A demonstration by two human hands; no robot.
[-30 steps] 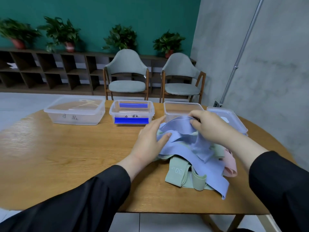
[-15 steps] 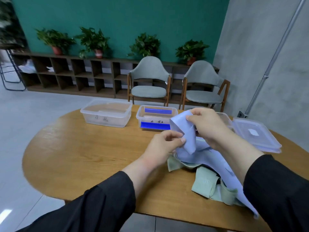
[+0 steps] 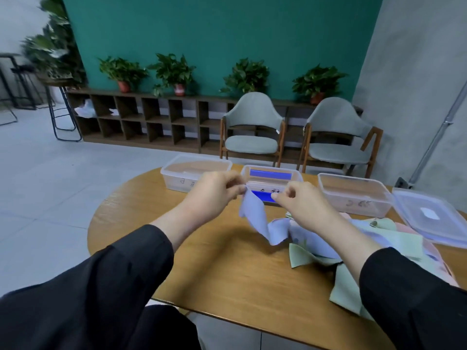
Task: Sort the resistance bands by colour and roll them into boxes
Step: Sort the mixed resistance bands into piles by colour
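Blue band (image 3: pixel 255 215) hangs pinched btwn left fingers (image 3: pixel 237 190).

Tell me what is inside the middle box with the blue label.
The middle box shows a blue strip along its far inner wall and a bare-looking floor. The left hand, right hand and lilac band cover its front part.

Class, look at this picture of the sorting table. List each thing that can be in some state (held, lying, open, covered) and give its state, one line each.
left hand: raised, fingers pinching the blue band's end
right hand: raised, fingers curled at the band's other edge
blue band: lifted at one end, the rest trailing to the pile
pile of bands: loose, unsorted on the table
left box: open
middle box: open, blue inside
right box: open
lid: off, lying beside the right box
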